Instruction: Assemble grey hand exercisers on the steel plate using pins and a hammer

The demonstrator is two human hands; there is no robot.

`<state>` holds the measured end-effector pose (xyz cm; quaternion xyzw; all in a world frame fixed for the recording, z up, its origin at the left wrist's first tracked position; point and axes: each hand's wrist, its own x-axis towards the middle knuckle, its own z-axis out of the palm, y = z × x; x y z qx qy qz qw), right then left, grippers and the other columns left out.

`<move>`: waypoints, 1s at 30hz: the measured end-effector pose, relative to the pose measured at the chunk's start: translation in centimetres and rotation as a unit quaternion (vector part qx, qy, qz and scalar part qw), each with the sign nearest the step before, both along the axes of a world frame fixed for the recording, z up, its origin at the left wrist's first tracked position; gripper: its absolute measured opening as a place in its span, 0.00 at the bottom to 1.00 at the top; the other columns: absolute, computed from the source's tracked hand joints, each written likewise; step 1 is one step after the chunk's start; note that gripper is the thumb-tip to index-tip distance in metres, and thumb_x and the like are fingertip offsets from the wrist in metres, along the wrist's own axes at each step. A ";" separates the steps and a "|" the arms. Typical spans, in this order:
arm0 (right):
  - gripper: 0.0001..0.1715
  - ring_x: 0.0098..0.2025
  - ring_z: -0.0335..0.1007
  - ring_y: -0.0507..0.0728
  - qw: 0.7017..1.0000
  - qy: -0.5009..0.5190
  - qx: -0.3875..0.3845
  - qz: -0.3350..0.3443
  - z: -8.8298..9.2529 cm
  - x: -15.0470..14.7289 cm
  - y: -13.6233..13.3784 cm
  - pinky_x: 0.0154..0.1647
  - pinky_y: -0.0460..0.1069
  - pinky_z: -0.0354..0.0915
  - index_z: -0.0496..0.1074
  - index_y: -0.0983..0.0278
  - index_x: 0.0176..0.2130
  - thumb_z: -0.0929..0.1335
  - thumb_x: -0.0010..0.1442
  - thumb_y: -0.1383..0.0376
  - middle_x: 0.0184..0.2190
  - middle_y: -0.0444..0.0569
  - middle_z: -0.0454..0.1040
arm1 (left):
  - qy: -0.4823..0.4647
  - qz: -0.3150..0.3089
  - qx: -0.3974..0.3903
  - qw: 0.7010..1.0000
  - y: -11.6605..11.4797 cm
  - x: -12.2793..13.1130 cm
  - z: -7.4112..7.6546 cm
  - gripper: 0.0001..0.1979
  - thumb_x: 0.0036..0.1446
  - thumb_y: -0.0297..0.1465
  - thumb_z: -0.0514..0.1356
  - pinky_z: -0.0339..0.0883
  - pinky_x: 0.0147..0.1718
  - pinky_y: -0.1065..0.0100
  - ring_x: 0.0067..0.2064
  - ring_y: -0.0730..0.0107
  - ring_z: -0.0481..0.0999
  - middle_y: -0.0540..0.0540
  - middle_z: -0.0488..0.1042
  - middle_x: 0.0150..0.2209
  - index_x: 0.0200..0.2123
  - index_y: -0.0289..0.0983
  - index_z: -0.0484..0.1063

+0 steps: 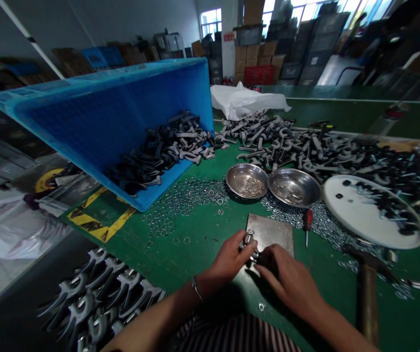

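My left hand (230, 256) is closed around a small shiny metal part (249, 236) with a ridged, spring-like or threaded section, its end standing up between thumb and fingers. Close beside it, my right hand (290, 278) has its fingers drawn together at the lower end of that part. Something dark shows at its fingertips, but what it is stays hidden. Both hands are over the near edge of a square metal plate (276, 234) on the green table (195, 256). A single small nut or ring (261, 307) lies near my body.
Two steel bowls (237, 188) hold small parts; a white tray (374, 230) carries black-headed screws. A red screwdriver (307, 220) and a hammer (368, 303) lie right. Metal rings (187, 240) are scattered left. Behind are a tilted blue crate (121, 107), heaped grey castings (261, 142); assembled pieces (103, 298) lie lower left.
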<state>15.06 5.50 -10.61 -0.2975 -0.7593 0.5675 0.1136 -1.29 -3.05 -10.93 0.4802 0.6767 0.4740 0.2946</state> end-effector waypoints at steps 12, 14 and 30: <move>0.29 0.19 0.59 0.51 0.995 0.000 -0.094 0.012 0.1 0.1 0.7 0.21 0.46 0.59 0.66 0.60 0.30 0.59 0.65 0.40 0.21 0.43 0.66 | -0.041 -0.004 0.095 0.995 0.9 1.1 0.6 0.10 0.69 0.35 0.49 0.64 0.51 0.63 0.49 0.65 0.70 0.42 0.69 0.46 0.43 0.36 0.67; 0.36 0.13 0.50 0.50 0.974 -0.038 -0.213 0.072 0.1 0.1 0.7 0.15 0.46 0.53 0.64 0.60 0.30 0.47 0.68 0.40 0.16 0.40 0.61 | -0.002 -0.049 0.119 0.992 1.0 1.2 0.3 0.08 0.68 0.34 0.52 0.63 0.53 0.63 0.53 0.63 0.69 0.41 0.68 0.49 0.40 0.36 0.67; 0.25 0.28 0.60 0.52 0.998 0.032 -0.041 -0.030 -0.1 0.5 0.9 0.27 0.45 0.59 0.66 0.61 0.32 0.65 0.62 0.42 0.28 0.45 0.66 | 0.064 0.050 0.104 0.991 1.6 2.0 -1.4 0.08 0.69 0.31 0.48 0.66 0.42 0.65 0.40 0.67 0.70 0.44 0.68 0.38 0.40 0.37 0.65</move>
